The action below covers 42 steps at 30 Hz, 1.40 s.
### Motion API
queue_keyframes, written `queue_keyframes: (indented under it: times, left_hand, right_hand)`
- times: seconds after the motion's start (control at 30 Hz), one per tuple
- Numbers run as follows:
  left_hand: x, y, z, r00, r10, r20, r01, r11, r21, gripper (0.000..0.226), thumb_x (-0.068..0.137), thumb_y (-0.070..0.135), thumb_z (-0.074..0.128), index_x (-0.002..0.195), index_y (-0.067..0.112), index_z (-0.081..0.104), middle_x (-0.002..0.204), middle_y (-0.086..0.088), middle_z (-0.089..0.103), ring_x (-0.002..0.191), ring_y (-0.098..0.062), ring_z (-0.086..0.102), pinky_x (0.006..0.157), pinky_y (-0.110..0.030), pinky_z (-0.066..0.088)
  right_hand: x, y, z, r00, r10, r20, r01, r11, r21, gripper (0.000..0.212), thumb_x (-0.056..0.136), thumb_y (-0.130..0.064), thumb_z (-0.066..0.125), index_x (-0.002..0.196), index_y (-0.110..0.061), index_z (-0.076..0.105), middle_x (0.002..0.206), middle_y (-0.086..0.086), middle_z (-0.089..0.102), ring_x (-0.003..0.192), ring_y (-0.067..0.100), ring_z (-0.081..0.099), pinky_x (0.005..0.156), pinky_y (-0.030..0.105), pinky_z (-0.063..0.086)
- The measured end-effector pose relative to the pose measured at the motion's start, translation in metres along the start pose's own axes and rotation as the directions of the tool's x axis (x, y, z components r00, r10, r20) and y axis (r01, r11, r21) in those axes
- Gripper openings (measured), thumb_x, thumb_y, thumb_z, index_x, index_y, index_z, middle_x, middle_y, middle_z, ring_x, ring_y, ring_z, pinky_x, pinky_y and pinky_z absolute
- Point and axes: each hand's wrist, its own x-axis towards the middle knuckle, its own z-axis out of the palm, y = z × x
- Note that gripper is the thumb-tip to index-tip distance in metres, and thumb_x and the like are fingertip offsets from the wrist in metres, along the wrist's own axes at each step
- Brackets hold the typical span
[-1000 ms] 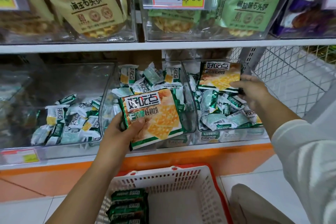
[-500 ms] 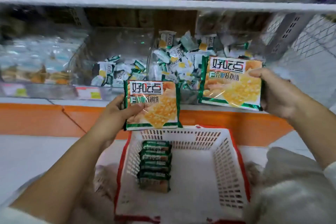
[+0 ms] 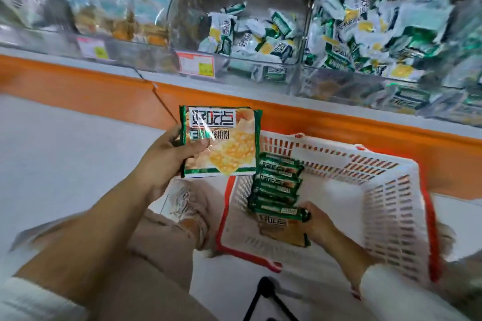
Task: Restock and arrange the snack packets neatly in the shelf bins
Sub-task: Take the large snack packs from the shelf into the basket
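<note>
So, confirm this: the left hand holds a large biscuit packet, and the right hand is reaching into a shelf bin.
Wrong on the right hand: the head view shows it down in the white basket, gripping the nearest packet of the row there. The left hand does hold the large biscuit packet.

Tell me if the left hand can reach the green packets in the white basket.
Probably not: the left hand grips a large green-edged biscuit packet, so it is full, though the open white plastic basket of green packets sits close.
</note>
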Motion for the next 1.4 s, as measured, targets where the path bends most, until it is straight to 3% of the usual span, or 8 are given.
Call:
queue_keyframes:
  times: [0.13,0.33,0.5,0.7,0.9,1.03,1.2,1.4]
  left_hand:
    - [0.010,-0.011,0.006,0.999,-0.038,0.004,0.038,0.999,0.004,0.032,0.090,0.007,0.065,0.120,0.017,0.064,0.106,0.000,0.076,0.090,-0.019,0.074,0.069,-0.026,0.060]
    - [0.021,-0.035,0.016,0.994,-0.108,0.018,0.108,0.994,0.002,0.034,0.089,0.008,0.066,0.121,0.019,0.063,0.109,-0.002,0.075,0.097,-0.022,0.073,0.077,-0.031,0.058]
    - [0.026,-0.058,0.028,0.984,-0.156,0.080,0.159,0.987,-0.034,0.036,0.089,0.010,0.068,0.123,0.019,0.063,0.114,-0.007,0.073,0.105,-0.027,0.071,0.091,-0.042,0.054]
    - [0.030,-0.076,0.063,0.959,-0.174,0.224,0.175,0.984,0.012,0.035,0.088,0.010,0.070,0.121,0.019,0.061,0.107,-0.003,0.075,0.100,-0.022,0.072,0.087,-0.037,0.057]
    - [0.040,-0.096,0.085,0.986,-0.043,0.162,0.004,0.973,0.232,0.032,0.089,0.021,0.071,0.117,0.033,0.059,0.112,0.008,0.071,0.106,-0.014,0.068,0.093,-0.038,0.056]
    - [0.053,-0.109,0.073,0.974,0.221,-0.042,-0.130,0.703,0.699,0.057,0.094,0.034,0.064,0.146,0.030,0.041,0.144,0.007,0.046,0.131,-0.011,0.040,0.110,-0.033,0.033]
    - [0.056,-0.123,0.058,1.000,-0.030,0.001,0.023,0.796,0.605,0.049,0.100,0.033,0.055,0.147,0.028,0.041,0.143,0.003,0.055,0.113,-0.008,0.060,0.095,-0.038,0.055]
    - [0.058,-0.126,0.055,0.996,-0.083,0.013,0.063,0.839,0.541,0.038,0.102,0.028,0.051,0.139,0.034,0.049,0.120,0.007,0.070,0.082,0.002,0.069,0.066,-0.023,0.061]
  right_hand:
    - [0.014,0.008,0.044,0.999,-0.007,0.044,0.002,0.993,0.117,0.036,0.075,-0.026,0.082,0.099,-0.027,0.056,0.102,-0.005,0.064,0.094,0.014,0.058,0.085,0.026,0.044]
    - [0.030,0.022,0.054,0.987,0.042,0.158,-0.062,0.990,0.127,0.082,0.075,-0.037,0.081,0.142,-0.024,0.035,0.131,-0.002,0.052,0.121,0.020,0.054,0.098,0.029,0.044]
    - [0.023,0.006,0.020,0.995,0.104,-0.002,-0.103,0.984,-0.146,0.036,0.098,-0.031,0.052,0.128,-0.010,0.056,0.132,0.011,0.057,0.116,0.025,0.055,0.092,0.028,0.041]
    - [-0.009,-0.071,-0.032,0.977,-0.189,0.096,0.068,0.708,0.703,0.039,0.091,-0.055,0.046,0.111,-0.028,0.065,0.104,-0.003,0.074,0.097,0.016,0.069,0.087,0.038,0.051]
    - [0.007,-0.058,-0.044,0.976,-0.206,0.069,0.143,0.847,0.512,0.050,0.072,-0.046,0.075,0.117,-0.030,0.062,0.115,-0.008,0.070,0.112,0.018,0.063,0.098,0.042,0.048]
    - [0.040,-0.040,-0.041,0.983,-0.113,-0.142,0.171,0.838,0.518,0.102,0.054,-0.064,0.083,0.139,-0.023,0.047,0.141,-0.001,0.053,0.128,0.021,0.050,0.109,0.048,0.038]
    - [0.074,-0.061,-0.036,0.954,-0.126,-0.273,0.238,0.872,0.427,0.032,0.087,-0.027,0.070,0.118,-0.019,0.061,0.115,-0.002,0.066,0.113,0.022,0.059,0.093,0.034,0.043]
    - [0.096,-0.076,-0.018,0.940,-0.121,-0.318,0.193,0.959,0.206,0.046,0.094,-0.030,0.060,0.134,-0.015,0.044,0.130,0.006,0.056,0.121,0.027,0.053,0.089,0.028,0.037]
